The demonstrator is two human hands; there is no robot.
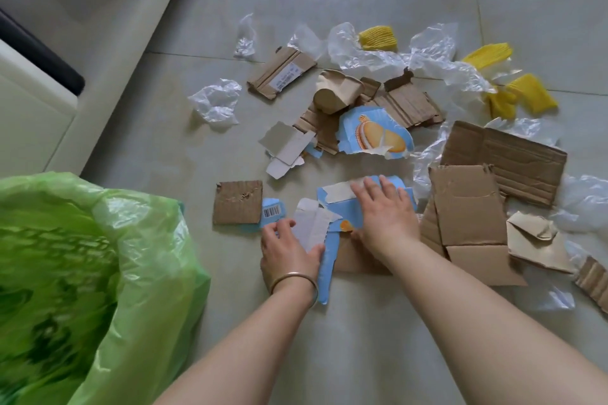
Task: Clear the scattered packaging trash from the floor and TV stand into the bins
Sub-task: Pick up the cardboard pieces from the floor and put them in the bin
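On the pale tiled floor [329,339], near its lower middle, both bare hands work over torn packaging. The left hand [286,248], with a thin metal bangle [292,279] at the wrist, curls its fingers [279,227] and thumb round a torn piece of blue-and-white carton card [316,227], gripping it at its near edge. The right hand [385,210] lies flat with straight, spread fingers [388,186] pressing down on a larger torn blue carton piece [342,204], which rests partly over a brown cardboard sheet [352,260].

Just left of the left hand lies a small square of brown corrugated cardboard [237,202], touching a blue scrap with a barcode [273,211]. Right of the right hand sits a folded brown cardboard flap [467,217], with a wider brown corrugated panel [513,161] beyond it. Farther up the floor lie a blue carton piece printed with a biscuit picture [378,135], a crushed paper cup [335,94], a labelled cardboard strip [281,72], crumpled clear plastic film [217,102] and yellow foam netting sleeves [529,92].

At the floor's lower left corner stands a bin lined with a green plastic bag [98,273], near the left forearm.
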